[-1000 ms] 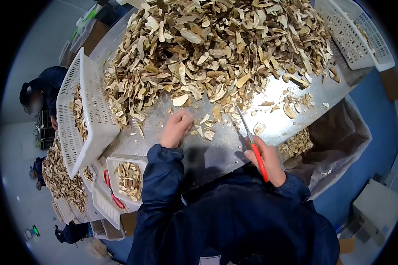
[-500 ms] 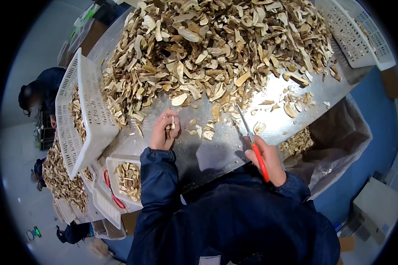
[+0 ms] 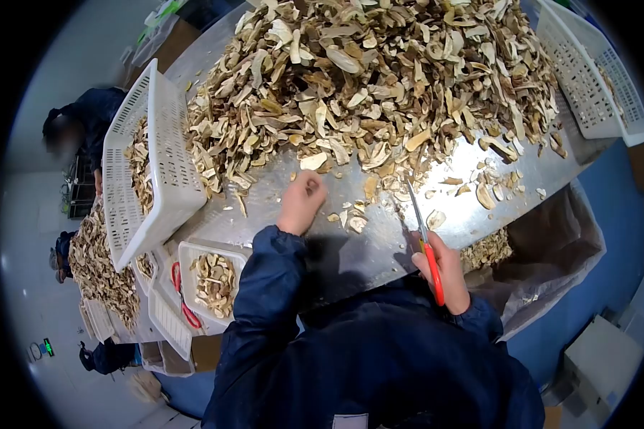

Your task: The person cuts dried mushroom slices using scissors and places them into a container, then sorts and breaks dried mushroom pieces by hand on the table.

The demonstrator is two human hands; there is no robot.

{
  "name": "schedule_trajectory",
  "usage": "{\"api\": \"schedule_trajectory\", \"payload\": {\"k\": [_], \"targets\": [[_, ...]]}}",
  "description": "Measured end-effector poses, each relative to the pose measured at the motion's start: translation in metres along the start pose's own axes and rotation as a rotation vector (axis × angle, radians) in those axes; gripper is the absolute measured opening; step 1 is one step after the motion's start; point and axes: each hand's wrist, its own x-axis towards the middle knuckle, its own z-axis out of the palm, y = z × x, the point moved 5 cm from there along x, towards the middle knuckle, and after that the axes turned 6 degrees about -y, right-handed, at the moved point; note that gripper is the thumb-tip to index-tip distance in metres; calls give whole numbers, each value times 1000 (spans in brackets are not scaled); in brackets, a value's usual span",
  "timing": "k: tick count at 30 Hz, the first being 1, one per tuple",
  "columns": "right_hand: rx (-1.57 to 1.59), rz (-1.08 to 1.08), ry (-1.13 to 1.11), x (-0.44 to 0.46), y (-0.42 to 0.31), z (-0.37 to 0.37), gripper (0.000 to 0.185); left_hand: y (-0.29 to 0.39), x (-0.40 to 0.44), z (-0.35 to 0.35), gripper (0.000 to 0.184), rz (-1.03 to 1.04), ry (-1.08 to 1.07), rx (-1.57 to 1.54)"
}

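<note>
My left hand (image 3: 303,204) is over the metal table (image 3: 265,223), its fingers curled close to a pale dried mushroom slice (image 3: 313,161) at the front edge of the heap. What lies inside those fingers, if anything, is hidden. My right hand (image 3: 451,277) is closed round red-handled scissors (image 3: 431,263), whose narrow blades point away from me over the table, almost together. Between the hands lie a few loose mushroom slices (image 3: 356,223). Behind them rises a large heap of dried mushroom slices (image 3: 379,79).
White perforated baskets stand at left (image 3: 172,164) and right (image 3: 587,93). A small white tub (image 3: 186,268) of slices and other red-handled scissors (image 3: 182,300) lie left. A lined bin (image 3: 558,236) stands below the right edge. A person (image 3: 86,129) works at far left.
My left hand has moved forward to the heap's edge, and the pale pieces seen in its fingers no longer show. My right hand still holds the scissors. The whole view has shifted slightly.
</note>
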Motion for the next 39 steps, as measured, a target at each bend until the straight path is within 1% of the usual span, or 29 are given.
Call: {"api": "schedule_trajectory", "payload": {"k": [2, 5, 6, 9, 10, 13, 14, 17, 18, 20, 21, 22, 23, 25, 26, 27, 28, 29, 30, 32, 33, 34, 35, 36, 37, 38, 39], "targets": [[16, 19, -4, -1, 1, 1, 43, -7, 12, -16, 24, 9, 138, 31], [14, -3, -7, 1, 2, 2, 43, 4, 25, -22, 25, 231, 206, 296], [13, 2, -5, 1, 1, 2, 43, 9, 25, -18, 23, 138, 123, 362], [13, 17, 0, 0, 0, 1, 42, 9, 21, -11, 27, 172, 72, 353], [16, 20, 0, -1, 1, 1, 42, -1, 21, -9, 28, 173, 56, 382], [1, 23, -9, 0, 2, 2, 41, -16, 12, -12, 27, -17, 1, -115], [-8, 24, -12, 1, 2, 2, 41, -21, 2, -8, 26, -135, -82, -688], [-12, 8, -8, 2, 4, 2, 40, -12, -25, -10, 30, -155, -245, -1561], [-20, 25, -15, 4, 3, 2, 40, -14, -33, -10, 32, -183, -243, -1658], [-26, 59, -43, 6, -2, 4, 38, -19, -58, -16, 32, -237, -85, -1609], [-27, 24, -33, 9, -2, 4, 37, -23, -72, -22, 32, -264, -7, -1580], [-54, 28, -60, 11, -2, 4, 37, -36, -88, -33, 31, -288, 116, -1510], [-80, 41, -84, 9, -2, 4, 37, -39, -108, -55, 27, -217, 89, -1415], [-135, 57, -83, 3, 1, 2, 37, -65, -153, -96, 28, -309, 401, -821], [-157, 51, -98, 2, 3, 4, 37, -68, -170, -110, 32, -392, 426, -392], [-51, 79, -117, 7, 16, 3, 37, -68, -182, -124, 36, -463, 455, 35], [-12, 84, -99, 11, 18, 3, 36, -64, -194, -138, 40, -543, 464, 463], [29, 103, -87, 9, 19, 4, 36, -57, -202, -143, 48, -526, 482, 522], [51, 96, -90, 11, 24, 5, 36, -39, -204, -141, 48, -528, 474, 868], [76, 75, -113, 8, 25, 11, 34, -9, -196, -127, 51, -344, 366, 897], [141, 86, -97, 7, 28, 9, 37, 4, -185, -116, 52, -147, 306, 581], [144, 77, -94, 7, 28, 8, 36, 25, -173, -92, 48, 20, 178, 79], [147, 72, -95, 7, 28, 9, 35, 80, -155, -82, 38, 162, -84, -287], [53, -2, -58, 9, 20, 10, 34, 132, -140, -71, 33, 566, -414, -666], [31, -17, -51, 8, 18, 11, 33, 171, -139, -59, 34, 838, -622, -837], [8, -33, -44, 7, 14, 13, 33, 199, -149, -41, 23, 964, -757, -1016], [52, 11, -67, 7, 17, 13, 32, 225, -153, -32, 24, 1168, -884, -854]]}}
